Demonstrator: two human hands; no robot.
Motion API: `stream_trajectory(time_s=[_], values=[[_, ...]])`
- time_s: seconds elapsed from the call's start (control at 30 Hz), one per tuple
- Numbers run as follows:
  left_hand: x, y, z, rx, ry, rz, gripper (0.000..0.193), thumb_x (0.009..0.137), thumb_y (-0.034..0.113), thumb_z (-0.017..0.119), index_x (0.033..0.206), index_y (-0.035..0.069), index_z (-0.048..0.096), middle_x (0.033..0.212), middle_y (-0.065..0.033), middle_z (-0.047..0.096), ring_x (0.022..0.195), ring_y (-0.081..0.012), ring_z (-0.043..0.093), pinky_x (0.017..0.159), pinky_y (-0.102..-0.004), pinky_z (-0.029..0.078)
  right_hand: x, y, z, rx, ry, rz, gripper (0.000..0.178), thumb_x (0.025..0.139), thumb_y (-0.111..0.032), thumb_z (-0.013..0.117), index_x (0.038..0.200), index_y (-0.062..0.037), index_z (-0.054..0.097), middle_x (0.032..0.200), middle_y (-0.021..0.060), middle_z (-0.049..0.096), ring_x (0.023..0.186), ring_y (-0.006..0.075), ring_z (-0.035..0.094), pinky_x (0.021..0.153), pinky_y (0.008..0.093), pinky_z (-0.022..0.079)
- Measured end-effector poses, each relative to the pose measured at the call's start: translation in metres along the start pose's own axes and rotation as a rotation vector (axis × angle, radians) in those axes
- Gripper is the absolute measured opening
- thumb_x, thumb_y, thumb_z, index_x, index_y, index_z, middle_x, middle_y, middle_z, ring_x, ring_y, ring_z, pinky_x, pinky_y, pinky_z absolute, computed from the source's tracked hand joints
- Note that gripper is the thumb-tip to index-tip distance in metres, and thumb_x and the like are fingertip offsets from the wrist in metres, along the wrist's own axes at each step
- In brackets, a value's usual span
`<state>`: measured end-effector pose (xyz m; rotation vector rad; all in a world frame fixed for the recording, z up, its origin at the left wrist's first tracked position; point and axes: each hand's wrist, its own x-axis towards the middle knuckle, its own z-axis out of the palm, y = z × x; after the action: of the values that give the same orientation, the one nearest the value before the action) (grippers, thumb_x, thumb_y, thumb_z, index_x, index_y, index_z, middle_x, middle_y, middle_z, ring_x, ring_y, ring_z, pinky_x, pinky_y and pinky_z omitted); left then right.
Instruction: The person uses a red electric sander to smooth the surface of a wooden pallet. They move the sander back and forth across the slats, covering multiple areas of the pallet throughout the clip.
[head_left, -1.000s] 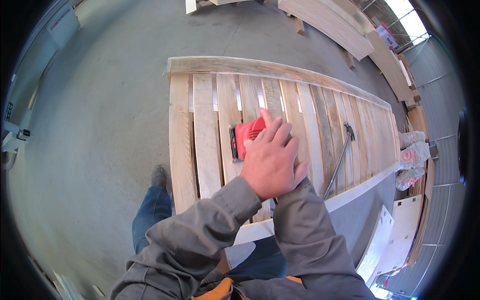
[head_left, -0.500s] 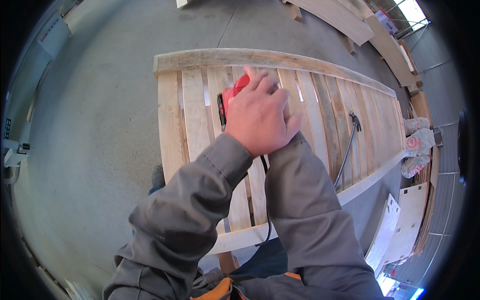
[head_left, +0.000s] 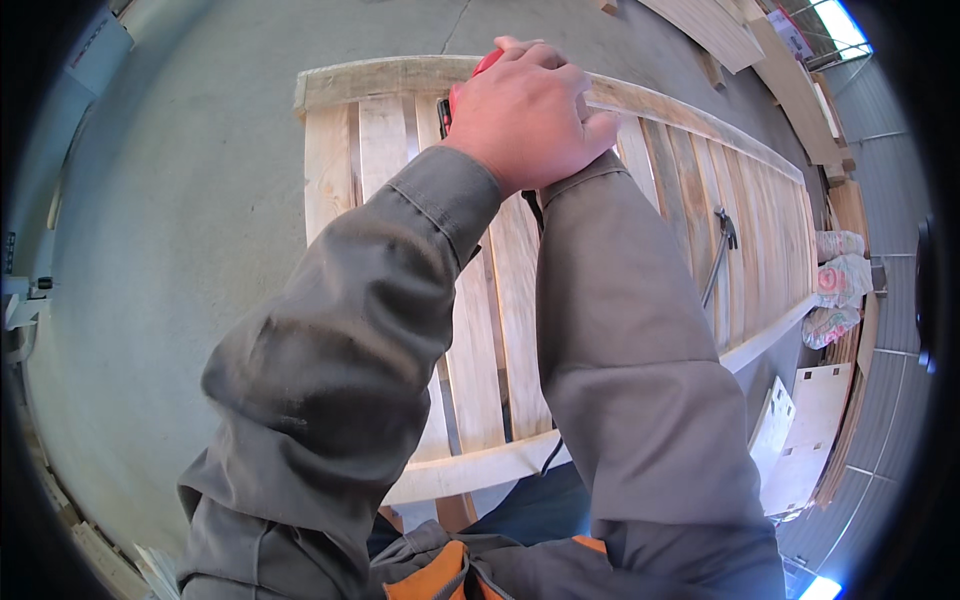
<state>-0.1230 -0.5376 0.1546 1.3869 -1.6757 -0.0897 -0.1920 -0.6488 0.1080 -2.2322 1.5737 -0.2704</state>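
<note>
My left hand (head_left: 525,115) lies palm down with its fingers curled over a red and black corded power tool (head_left: 487,62), mostly covered from view. Under it, at the end of the right sleeve (head_left: 620,260), my right hand is almost wholly hidden, so its grip does not show. The tool is at the far frame rail of a slatted wooden panel (head_left: 475,370). Its black cord (head_left: 533,208) runs back between my forearms and over the near rail. To the right, a claw hammer (head_left: 722,245) lies on the slats, away from both hands.
The panel's near rail (head_left: 470,472) is close to my body. Long boards (head_left: 705,30) lie at the far right. Patterned bundles (head_left: 843,280) and pale boards with square holes (head_left: 810,425) stand beyond the panel's right end. A grey machine (head_left: 98,50) is at the far left.
Both arms have reached farther away from me, taking the red power tool from the middle of the slats to the far rail. The panel appears slightly shifted in view; the hammer still lies on it.
</note>
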Motion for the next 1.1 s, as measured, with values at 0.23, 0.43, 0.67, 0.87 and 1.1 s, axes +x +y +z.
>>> stream_trajectory(time_s=[0.23, 0.43, 0.67, 0.87, 1.1], values=[[-0.061, 0.056, -0.027, -0.011, -0.074, 0.057, 0.036, 0.088, 0.036, 0.076, 0.106, 0.005, 0.077, 0.124, -0.0153, 0.071, 0.121, -0.0367, 0.064, 0.103, -0.0458, 0.053, -0.094, 0.000, -0.008, 0.008, -0.037, 0.024, 0.097, 0.082, -0.049, 0.081, 0.165, -0.0247, 0.038, 0.151, 0.0199, 0.051, 0.129, 0.0402, 0.065, 0.104, 0.0524, 0.056], [-0.130, 0.142, -0.047, -0.127, -0.152, 0.064, 0.041, 0.086, 0.031, 0.078, 0.116, 0.003, 0.075, 0.130, -0.0186, 0.067, 0.131, -0.0420, 0.059, 0.110, -0.0492, 0.050, -0.209, 0.004, -0.032, 0.016, -0.080, 0.068, 0.098, 0.082, -0.049, 0.082, 0.166, -0.0249, 0.037, 0.151, 0.0200, 0.051, 0.130, 0.0403, 0.064, 0.104, 0.0526, 0.056], [-0.221, 0.208, -0.076, -0.105, -0.229, 0.021, 0.046, 0.085, 0.027, 0.080, 0.122, 0.000, 0.073, 0.139, -0.0204, 0.064, 0.137, -0.0435, 0.056, 0.112, -0.0495, 0.050, -0.344, -0.001, -0.020, 0.087, -0.193, 0.075, 0.099, 0.081, -0.049, 0.082, 0.166, -0.0252, 0.037, 0.151, 0.0201, 0.050, 0.130, 0.0403, 0.064, 0.104, 0.0528, 0.056], [-0.255, 0.238, -0.097, -0.247, -0.227, -0.210, 0.055, 0.089, 0.019, 0.079, 0.138, 0.000, 0.064, 0.152, -0.0241, 0.054, 0.137, -0.0456, 0.058, 0.111, -0.0511, 0.051, -0.404, 0.014, -0.031, 0.140, -0.202, 0.119, 0.100, 0.081, -0.049, 0.082, 0.166, -0.0255, 0.036, 0.151, 0.0202, 0.050, 0.131, 0.0404, 0.064, 0.104, 0.0529, 0.056], [-0.248, 0.182, -0.096, -0.392, -0.257, -0.536, 0.057, 0.100, 0.018, 0.070, 0.148, -0.008, 0.053, 0.141, -0.0238, 0.059, 0.117, -0.0310, 0.066, 0.101, -0.0404, 0.056, -0.371, 0.003, -0.045, 0.263, -0.036, 0.164, 0.100, 0.081, -0.051, 0.082, 0.166, -0.0239, 0.037, 0.147, 0.0205, 0.055, 0.124, 0.0425, 0.067, 0.101, 0.0530, 0.057]])
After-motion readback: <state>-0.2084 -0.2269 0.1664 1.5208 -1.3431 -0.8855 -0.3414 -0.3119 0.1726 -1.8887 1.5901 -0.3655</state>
